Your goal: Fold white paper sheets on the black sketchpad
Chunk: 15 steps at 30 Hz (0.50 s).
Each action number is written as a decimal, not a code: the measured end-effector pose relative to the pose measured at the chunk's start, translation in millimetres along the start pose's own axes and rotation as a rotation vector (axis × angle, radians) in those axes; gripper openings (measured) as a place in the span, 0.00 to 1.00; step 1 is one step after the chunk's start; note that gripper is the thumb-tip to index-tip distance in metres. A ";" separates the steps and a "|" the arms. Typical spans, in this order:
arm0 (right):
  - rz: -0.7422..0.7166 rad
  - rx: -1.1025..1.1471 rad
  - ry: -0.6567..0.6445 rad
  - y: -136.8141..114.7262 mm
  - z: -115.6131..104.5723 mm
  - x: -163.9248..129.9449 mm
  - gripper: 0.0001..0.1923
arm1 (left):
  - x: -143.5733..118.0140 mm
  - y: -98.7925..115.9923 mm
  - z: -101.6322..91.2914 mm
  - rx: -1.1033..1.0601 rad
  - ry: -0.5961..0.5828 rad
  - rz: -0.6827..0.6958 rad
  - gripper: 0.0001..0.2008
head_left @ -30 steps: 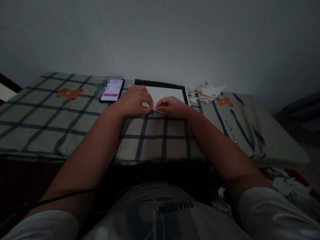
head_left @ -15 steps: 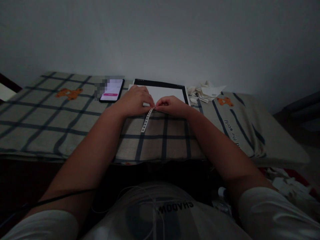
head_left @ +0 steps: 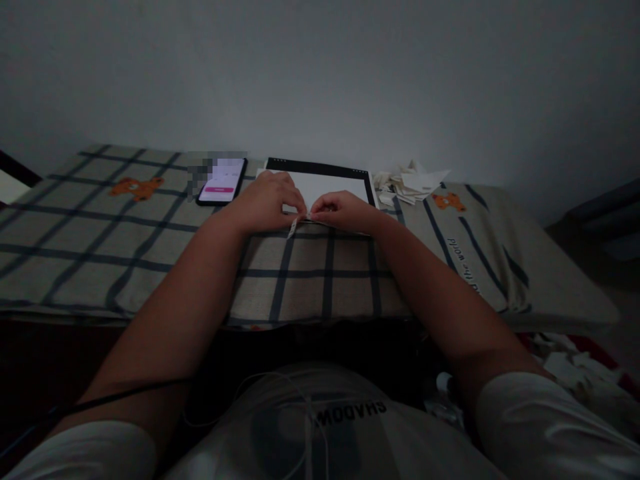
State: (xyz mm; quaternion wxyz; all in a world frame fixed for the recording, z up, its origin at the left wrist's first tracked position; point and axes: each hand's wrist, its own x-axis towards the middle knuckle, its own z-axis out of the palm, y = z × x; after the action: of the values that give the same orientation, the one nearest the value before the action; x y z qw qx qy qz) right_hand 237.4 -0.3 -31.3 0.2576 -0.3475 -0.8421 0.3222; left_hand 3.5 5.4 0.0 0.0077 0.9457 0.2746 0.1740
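Both hands meet at the near edge of a white sheet [head_left: 325, 185] that lies on a black-framed board [head_left: 320, 168] on a checked blanket [head_left: 150, 240]. The left hand [head_left: 267, 200] is closed in a pinch, thumb and forefinger tips together on a small white strip [head_left: 293, 228], whose short free end hangs toward the viewer over the blanket just in front of the sheet. The right hand [head_left: 343, 211] is closed in a pinch as well, its fingertips touching the same spot where the strip joins the sheet's edge; the light is too dim to tell whether it grips the strip itself or the paper's edge. The two sets of fingertips are touching or nearly so. Left of the board, just beside it, a phone [head_left: 223, 181] lies face up with its screen lit. Right of the board sits a loose pile of paper scraps [head_left: 410, 183], near an orange bear print [head_left: 447, 201] on the blanket. A second bear print [head_left: 135, 187] shows far to the left. Both forearms rest across the blanket, and a thin black cable [head_left: 115, 393] crosses the left arm low in view.
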 end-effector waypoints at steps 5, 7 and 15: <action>0.019 -0.033 0.012 -2.8 2.1 1.8 0.16 | 0.9 1.6 1.0 0.072 -0.023 -0.041 0.10; 0.019 -0.031 0.025 -3.0 3.2 2.7 0.16 | 1.2 1.7 1.9 0.094 -0.026 -0.039 0.11; 0.027 0.033 0.019 -3.5 2.4 1.0 0.18 | 0.4 0.5 2.1 0.041 -0.002 0.012 0.13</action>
State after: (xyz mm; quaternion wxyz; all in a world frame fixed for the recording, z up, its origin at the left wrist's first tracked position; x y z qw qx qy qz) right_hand 233.7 -2.3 -30.1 0.2668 -0.3578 -0.8294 0.3360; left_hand 4.7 5.3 -1.8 -0.0124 0.9475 0.2723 0.1675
